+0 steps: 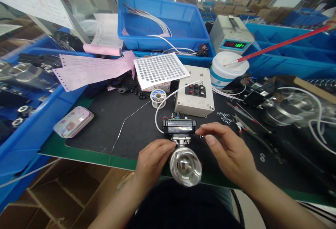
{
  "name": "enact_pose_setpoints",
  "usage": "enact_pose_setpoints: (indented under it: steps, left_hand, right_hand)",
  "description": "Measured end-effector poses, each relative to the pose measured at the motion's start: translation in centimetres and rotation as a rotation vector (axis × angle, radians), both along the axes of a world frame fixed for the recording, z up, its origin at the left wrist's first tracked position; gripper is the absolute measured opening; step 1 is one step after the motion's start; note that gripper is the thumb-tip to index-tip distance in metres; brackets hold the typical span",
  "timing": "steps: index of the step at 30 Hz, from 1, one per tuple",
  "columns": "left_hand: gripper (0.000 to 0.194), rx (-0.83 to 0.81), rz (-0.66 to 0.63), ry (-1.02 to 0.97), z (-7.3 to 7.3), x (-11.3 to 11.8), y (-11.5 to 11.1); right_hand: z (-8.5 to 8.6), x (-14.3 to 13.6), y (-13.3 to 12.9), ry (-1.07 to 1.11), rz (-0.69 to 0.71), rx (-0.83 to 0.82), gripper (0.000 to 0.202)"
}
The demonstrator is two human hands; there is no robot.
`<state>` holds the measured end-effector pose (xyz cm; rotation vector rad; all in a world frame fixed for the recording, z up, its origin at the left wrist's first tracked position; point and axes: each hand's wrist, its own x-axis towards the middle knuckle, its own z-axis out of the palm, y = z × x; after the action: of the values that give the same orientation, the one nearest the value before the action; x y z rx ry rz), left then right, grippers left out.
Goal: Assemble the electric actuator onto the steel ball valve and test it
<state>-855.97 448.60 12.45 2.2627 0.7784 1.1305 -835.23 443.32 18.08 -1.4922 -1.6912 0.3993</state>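
A motorized ball valve stands at the mat's front edge, its round steel valve body (186, 166) facing me with a shiny ball in the bore. Its black actuator box (179, 127) lies behind, with small coloured wires showing at the back and a white cable (158, 117) running to a grey test box (194, 91). My left hand (154, 159) is closed at the valve's neck, fingertips against the left side of the mounting bolts. My right hand (228, 148) is beside the actuator's right end, thumb and fingers apart; its fingertips are near or touching the box.
A solder spool (158, 99) stands behind, its wire trailing left. Pliers (249, 133), clips (224, 117) and washers (262, 157) lie right. Farther back are a white bucket (228, 70), a power supply (232, 35) and a blue bin (162, 42). A pastel tin (74, 121) lies left.
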Motion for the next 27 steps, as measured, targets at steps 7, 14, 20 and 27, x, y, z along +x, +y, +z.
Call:
enact_pose_setpoints:
  steps: [7,14,20,27]
  left_hand:
    - [0.01,-0.062,0.105,-0.112,-0.1,0.8,0.0]
    - [0.008,-0.17,0.141,-0.189,-0.6,1.1,-0.2]
    - [0.01,-0.169,0.121,-0.222,-0.9,1.0,-0.2]
    - [0.008,-0.225,0.091,-0.258,-0.8,1.1,-0.1]
  right_hand:
    - [0.6,-0.4,1.9,-0.163,0.439,0.142,0.03]
    - [1.2,-0.1,4.5,-0.506,0.764,0.197,0.062]
    - [2.0,0.3,4.5,-0.484,0.757,0.31,0.051]
    - [1.7,-0.1,4.5,-0.431,0.722,0.283,0.052]
